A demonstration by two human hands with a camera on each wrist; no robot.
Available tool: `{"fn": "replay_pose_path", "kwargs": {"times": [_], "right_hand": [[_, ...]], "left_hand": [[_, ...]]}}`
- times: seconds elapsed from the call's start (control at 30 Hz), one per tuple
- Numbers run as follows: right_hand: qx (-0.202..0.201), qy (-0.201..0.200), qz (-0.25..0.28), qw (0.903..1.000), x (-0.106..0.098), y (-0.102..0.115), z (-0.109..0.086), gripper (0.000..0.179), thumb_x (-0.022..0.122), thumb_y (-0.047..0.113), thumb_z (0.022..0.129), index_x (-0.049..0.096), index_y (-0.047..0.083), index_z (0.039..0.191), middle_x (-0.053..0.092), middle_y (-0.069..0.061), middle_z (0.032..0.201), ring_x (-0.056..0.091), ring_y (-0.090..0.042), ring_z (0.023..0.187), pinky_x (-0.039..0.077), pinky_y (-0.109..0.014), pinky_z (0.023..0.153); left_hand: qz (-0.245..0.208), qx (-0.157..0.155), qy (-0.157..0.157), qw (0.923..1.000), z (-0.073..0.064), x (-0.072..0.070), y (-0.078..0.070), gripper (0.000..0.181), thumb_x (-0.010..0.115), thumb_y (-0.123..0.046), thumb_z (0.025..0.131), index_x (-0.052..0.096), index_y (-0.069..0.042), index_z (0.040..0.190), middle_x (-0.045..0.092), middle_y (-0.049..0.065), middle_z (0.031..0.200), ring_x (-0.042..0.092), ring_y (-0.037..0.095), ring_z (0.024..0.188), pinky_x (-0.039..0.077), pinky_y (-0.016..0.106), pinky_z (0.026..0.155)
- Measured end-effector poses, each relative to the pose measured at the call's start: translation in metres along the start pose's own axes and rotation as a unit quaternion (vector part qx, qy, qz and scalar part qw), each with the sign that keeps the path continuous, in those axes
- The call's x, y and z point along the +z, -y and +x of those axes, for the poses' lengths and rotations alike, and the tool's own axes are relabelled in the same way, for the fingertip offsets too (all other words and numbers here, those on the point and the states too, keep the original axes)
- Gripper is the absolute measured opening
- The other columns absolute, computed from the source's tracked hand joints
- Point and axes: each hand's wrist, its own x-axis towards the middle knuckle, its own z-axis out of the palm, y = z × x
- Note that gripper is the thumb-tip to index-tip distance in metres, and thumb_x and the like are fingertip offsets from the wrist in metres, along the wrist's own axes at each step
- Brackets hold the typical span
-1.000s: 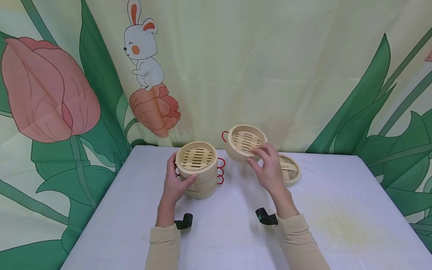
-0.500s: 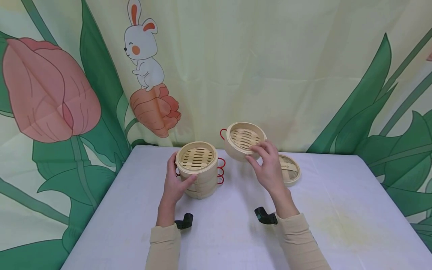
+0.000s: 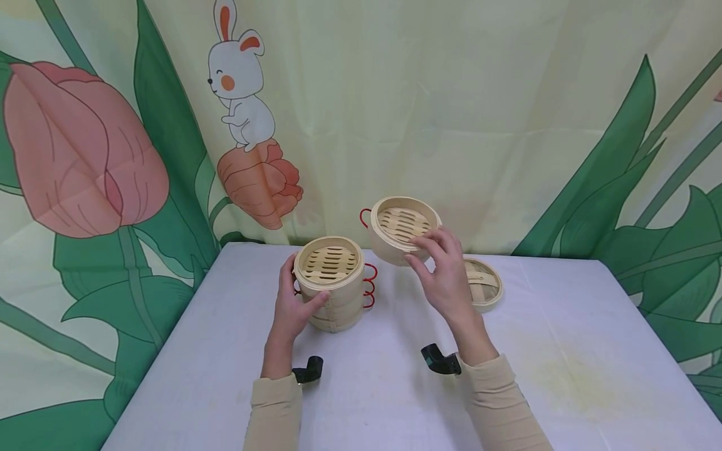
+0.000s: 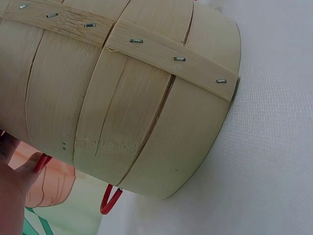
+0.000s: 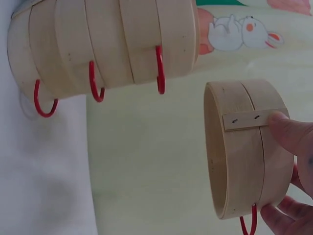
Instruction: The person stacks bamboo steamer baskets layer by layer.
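A stack of three bamboo steamer baskets (image 3: 341,304) stands on the table in the head view, with red loop handles and a slatted bottom showing in the topmost one. My left hand (image 3: 290,307) grips its left side, thumb across the front; the left wrist view shows the stapled bamboo wall (image 4: 132,98) close up. To the right, my right hand (image 3: 442,272) pinches another bamboo steamer basket (image 3: 386,244) by its near right rim. This basket is raised over the table, tilted, its red handle (image 5: 249,225) showing. In the right wrist view it hangs apart from the stack (image 5: 107,44).
A round bamboo steamer lid (image 3: 489,291) with a crossing strap lies on the white-covered table (image 3: 372,401), partly hidden behind my right hand. Behind the table's far edge hangs a printed curtain (image 3: 479,125) with a rabbit and tulips.
My right hand has lifted the held steamer basket slightly higher and shifted it left, towards the stack. My left hand and the stack stay in place.
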Motion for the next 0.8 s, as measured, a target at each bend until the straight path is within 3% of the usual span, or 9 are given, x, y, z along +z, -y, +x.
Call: {"fn": "replay_pose_path", "kwargs": {"times": [0.37,0.8], "right_hand": [[-0.062,-0.015,0.034,0.9974,0.013,0.016,0.012,0.026,0.083,-0.002,0.079,0.073,0.002,0.103,0.058,-0.017,0.107,0.045,-0.044,0.124,0.030,-0.053,0.108],[-0.080,0.004,0.043,0.9958,0.025,0.031,0.019,0.028,0.084,0.001,0.079,0.072,0.000,0.105,0.058,-0.017,0.109,0.047,-0.039,0.120,0.036,-0.050,0.104]], "left_hand": [[0.006,-0.011,0.002,0.9999,0.001,0.000,-0.001,0.102,0.079,-0.024,0.077,0.020,-0.009,0.159,0.031,0.011,0.156,0.032,0.030,0.138,0.032,0.047,0.093],[0.016,-0.012,0.001,0.9998,0.000,0.000,0.000,0.099,0.080,-0.033,0.079,0.023,-0.015,0.158,0.032,0.005,0.155,0.032,0.027,0.138,0.033,0.049,0.096]]}}
